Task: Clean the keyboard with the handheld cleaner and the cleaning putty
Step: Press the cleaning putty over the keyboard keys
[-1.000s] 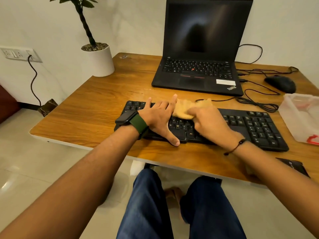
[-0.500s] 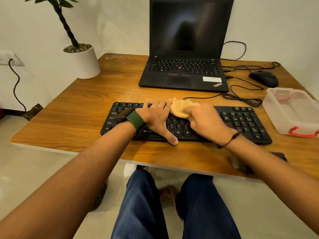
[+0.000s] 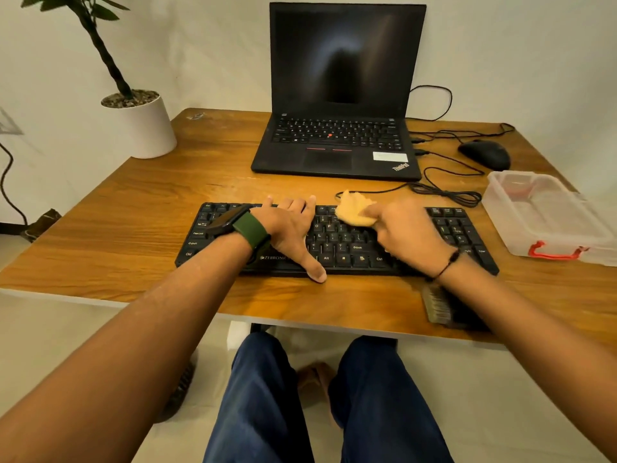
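Lower right, tabletop (image 3: 133,208) edge: bristled brush-headed handheld cleaner (image 3: 438,304), parked, half hidden under the forearm. Centre: flat black plastic keyboard (image 3: 337,242); left hand (image 3: 288,230) lies flat on its keys, fingers (image 3: 293,204) straight, likely steadying it. Right hand (image 3: 409,228) pinches the soft yellow-tan cleaning putty (image 3: 352,210), pressing the lump onto the upper key rows, presumably lifting dust. Right: translucent plastic box (image 3: 547,212), red latch.

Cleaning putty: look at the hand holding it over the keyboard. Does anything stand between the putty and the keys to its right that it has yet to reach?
Nothing visible does. The right hand grips the cleaning putty on the keyboard; the keys to the right lie bare. The left hand rests flat on the other side.
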